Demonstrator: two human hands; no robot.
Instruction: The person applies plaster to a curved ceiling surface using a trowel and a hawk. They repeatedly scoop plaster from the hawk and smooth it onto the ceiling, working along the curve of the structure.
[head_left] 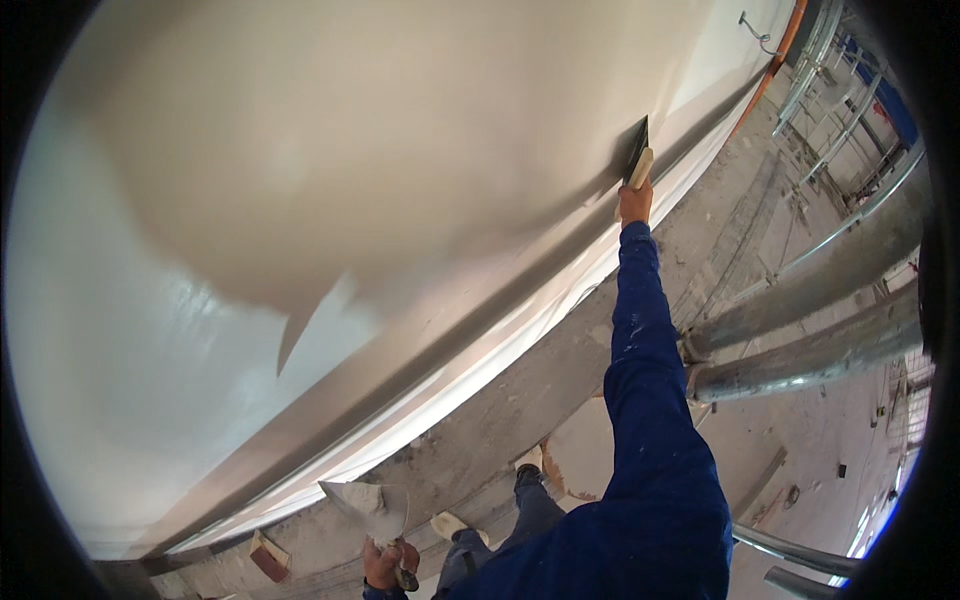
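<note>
My right arm, in a blue sleeve with pale specks, reaches far up and forward. At its end my right hand (636,203) is closed around the light handle of a plastering trowel (637,150), whose dark blade lies edge-on at the smooth, pale wall (380,150). Low in the picture, my left hand (382,566) grips the handle of a pointed trowel (345,494). A lump of whitish plaster (370,500) sits on its blade. The left fingers show only in part.
White sheeting (430,425) runs along the wall's foot. A reddish-brown block (268,558) lies on the dusty floor (500,425) at the lower left. Thick metal poles (810,360) stand close on the right, with scaffolding (860,120) beyond. An orange pipe (790,35) edges the wall's far end.
</note>
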